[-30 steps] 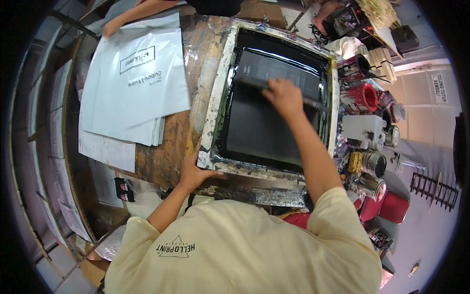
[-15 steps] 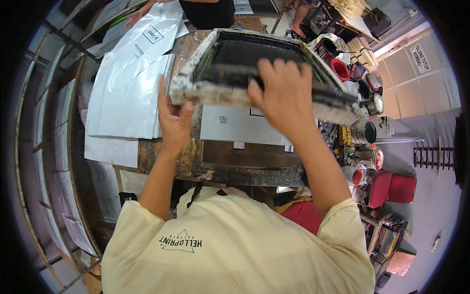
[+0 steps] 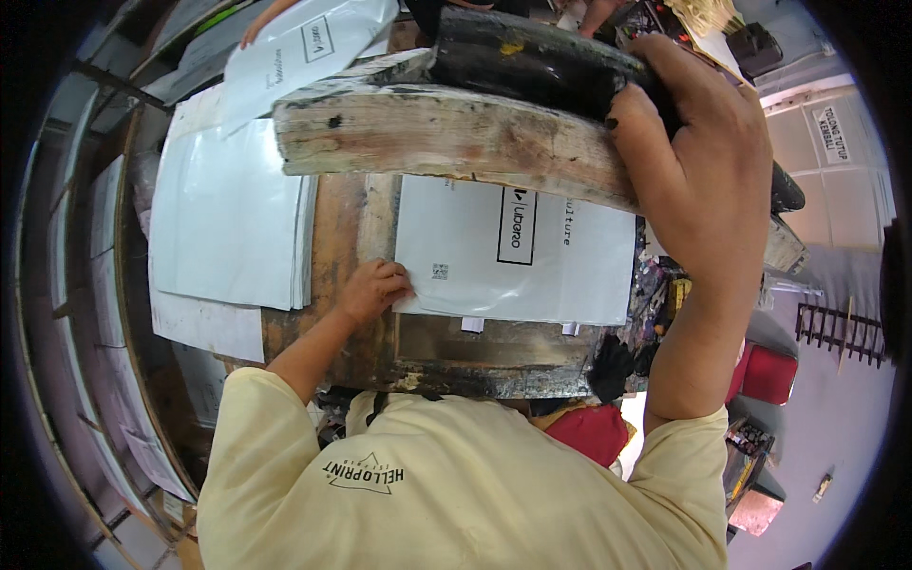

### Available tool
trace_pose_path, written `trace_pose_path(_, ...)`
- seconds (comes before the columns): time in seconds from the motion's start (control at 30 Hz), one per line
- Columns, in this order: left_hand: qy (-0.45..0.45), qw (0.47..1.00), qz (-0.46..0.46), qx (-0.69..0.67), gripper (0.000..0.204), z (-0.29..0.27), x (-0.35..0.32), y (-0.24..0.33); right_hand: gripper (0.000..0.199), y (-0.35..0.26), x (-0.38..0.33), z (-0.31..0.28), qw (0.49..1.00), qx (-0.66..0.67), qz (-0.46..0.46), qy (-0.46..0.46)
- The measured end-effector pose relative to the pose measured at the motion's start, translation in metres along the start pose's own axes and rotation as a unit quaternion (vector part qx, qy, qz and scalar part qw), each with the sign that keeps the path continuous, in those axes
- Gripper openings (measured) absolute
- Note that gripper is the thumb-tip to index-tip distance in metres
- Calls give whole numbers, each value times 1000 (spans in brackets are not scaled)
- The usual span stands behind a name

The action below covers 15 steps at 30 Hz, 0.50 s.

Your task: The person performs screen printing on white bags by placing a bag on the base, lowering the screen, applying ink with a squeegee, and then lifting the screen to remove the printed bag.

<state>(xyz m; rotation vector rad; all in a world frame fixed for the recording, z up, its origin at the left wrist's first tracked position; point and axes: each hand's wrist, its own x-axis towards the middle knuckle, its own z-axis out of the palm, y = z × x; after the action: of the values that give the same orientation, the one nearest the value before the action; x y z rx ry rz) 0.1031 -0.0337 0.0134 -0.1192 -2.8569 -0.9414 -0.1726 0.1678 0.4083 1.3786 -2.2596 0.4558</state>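
My right hand [image 3: 708, 161] is closed round a thick black squeegee [image 3: 541, 59], at the right end of a raised wooden screen frame [image 3: 427, 135]. The frame's ink-stained near side faces me, tilted up above the table. Below it lies a white glossy plastic bag [image 3: 465, 223] with a black printed box and lettering; its far part is hidden by the frame. At the bag's left edge my left hand [image 3: 378, 290] has its fingers curled and pinched on that edge. The frame's mesh does not show from here.
Left of the frame, a stack of white bags [image 3: 228, 218] lies on the stained worktable [image 3: 332, 228]. Another person's hand [image 3: 255, 33] is near a printed bag [image 3: 304, 47] at the far left. Shelves [image 3: 104, 313] stand along the left; a red chair [image 3: 768, 373] stands right.
The frame has swung up and come nearer, uncovering more of the printed bag. My right hand rose to the right with the squeegee; my left hand left the frame for the bag's edge.
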Motion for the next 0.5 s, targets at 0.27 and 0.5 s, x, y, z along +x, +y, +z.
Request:
trace_pose_path(0.27, 18, 972, -170, -162, 24, -101, 102, 94, 37, -26, 16, -12, 989, 92, 113, 2)
trace_pose_path(0.5, 100, 920, -260, -276, 13, -76, 26, 46, 40, -14, -20, 9, 998, 28, -6, 56)
